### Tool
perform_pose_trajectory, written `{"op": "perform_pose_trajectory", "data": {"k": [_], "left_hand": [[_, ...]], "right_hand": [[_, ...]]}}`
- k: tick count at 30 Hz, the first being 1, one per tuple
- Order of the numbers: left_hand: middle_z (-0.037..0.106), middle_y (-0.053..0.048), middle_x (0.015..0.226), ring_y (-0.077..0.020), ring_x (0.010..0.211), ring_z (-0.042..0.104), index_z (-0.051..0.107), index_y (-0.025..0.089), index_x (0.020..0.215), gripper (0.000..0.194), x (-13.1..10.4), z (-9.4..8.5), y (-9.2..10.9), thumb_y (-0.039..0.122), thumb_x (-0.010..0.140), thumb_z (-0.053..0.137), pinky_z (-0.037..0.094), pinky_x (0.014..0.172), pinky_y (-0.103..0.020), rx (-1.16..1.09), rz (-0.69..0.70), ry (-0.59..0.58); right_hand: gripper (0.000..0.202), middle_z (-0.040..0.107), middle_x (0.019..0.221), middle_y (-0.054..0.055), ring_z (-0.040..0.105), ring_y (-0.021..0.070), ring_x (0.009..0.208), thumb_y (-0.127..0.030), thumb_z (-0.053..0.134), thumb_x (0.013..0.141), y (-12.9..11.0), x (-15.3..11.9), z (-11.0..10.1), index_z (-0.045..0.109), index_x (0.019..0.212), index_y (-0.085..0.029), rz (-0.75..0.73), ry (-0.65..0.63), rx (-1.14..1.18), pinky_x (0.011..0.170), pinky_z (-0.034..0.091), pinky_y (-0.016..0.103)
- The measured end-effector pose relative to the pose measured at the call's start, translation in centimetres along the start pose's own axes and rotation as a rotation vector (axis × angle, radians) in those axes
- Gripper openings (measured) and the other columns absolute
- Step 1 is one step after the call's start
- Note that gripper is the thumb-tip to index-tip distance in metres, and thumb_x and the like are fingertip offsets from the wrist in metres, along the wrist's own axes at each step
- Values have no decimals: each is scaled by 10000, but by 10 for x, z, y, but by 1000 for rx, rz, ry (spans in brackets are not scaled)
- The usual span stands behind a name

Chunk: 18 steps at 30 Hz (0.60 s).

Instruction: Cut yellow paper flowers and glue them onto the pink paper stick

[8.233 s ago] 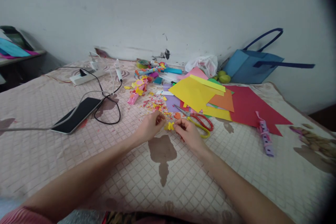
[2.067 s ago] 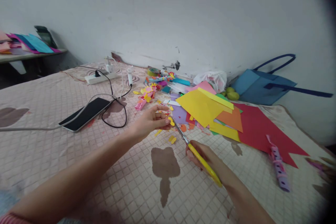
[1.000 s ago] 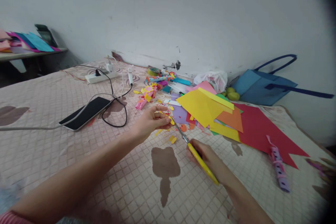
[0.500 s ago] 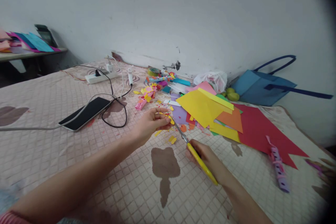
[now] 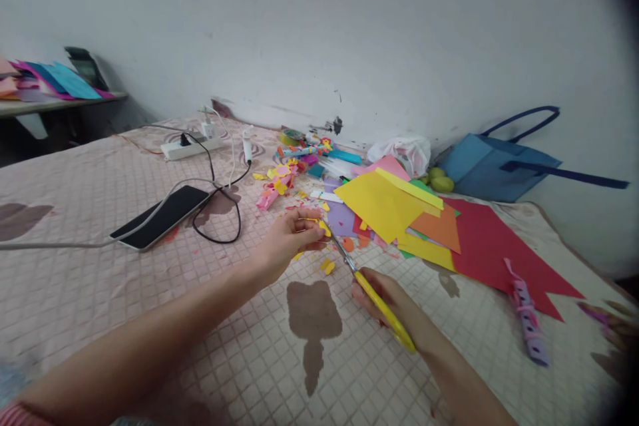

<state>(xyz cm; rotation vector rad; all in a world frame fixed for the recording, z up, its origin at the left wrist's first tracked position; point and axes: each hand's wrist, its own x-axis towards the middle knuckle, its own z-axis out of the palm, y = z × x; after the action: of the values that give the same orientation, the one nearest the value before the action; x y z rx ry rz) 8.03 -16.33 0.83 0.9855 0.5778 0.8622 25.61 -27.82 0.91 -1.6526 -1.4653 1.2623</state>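
Note:
Between the fingertips of my left hand [image 5: 294, 236] is a small yellow paper piece [image 5: 324, 227]. My right hand [image 5: 384, 296] is wrapped round the yellow handles of a pair of scissors [image 5: 372, 293]. The metal blades point up and left, their tips at the yellow piece beside my left fingertips. A yellow paper cutout [image 5: 327, 266] lies on the patterned cloth just below my left hand. Small paper scraps are scattered behind both hands, partly hidden by my left fingers.
Coloured sheets [image 5: 382, 203] lie right of centre, with red paper [image 5: 492, 249] beyond. A blue bag [image 5: 499, 163] leans at the wall. A black phone-like slab [image 5: 162, 216], cables and a power strip [image 5: 187, 146] are left. A purple paper roll [image 5: 529, 326] lies right.
The yellow piece at my left fingertips has shifted slightly, and a small yellow scrap now shows just above the scissor tips. Both hands keep their grips.

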Motion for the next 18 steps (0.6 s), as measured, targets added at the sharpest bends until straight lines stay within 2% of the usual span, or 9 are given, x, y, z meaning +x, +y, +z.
{"op": "perform_pose_trajectory", "data": {"k": [8,18], "left_hand": [[661,-46,848,-136,725,658,580,126,973,341,-2,4,1,139,671,737,526,701,-269,-57,-40,29],[664,-40,832,-137,719,658,587,134,955,332,-2,3,1,141,664,749,526,712,-284,-83,-42,23]], "right_hand": [[439,349,571,-62,297,76,484,-607,546,734,-5,-3,-1,353,666,-218,5,-29,-48,415,248,205],[431,306,587,-71,270,71,482,-599,527,775,5,-2,-5,344,688,-218,-20,-46,-70,409,217,201]]}}
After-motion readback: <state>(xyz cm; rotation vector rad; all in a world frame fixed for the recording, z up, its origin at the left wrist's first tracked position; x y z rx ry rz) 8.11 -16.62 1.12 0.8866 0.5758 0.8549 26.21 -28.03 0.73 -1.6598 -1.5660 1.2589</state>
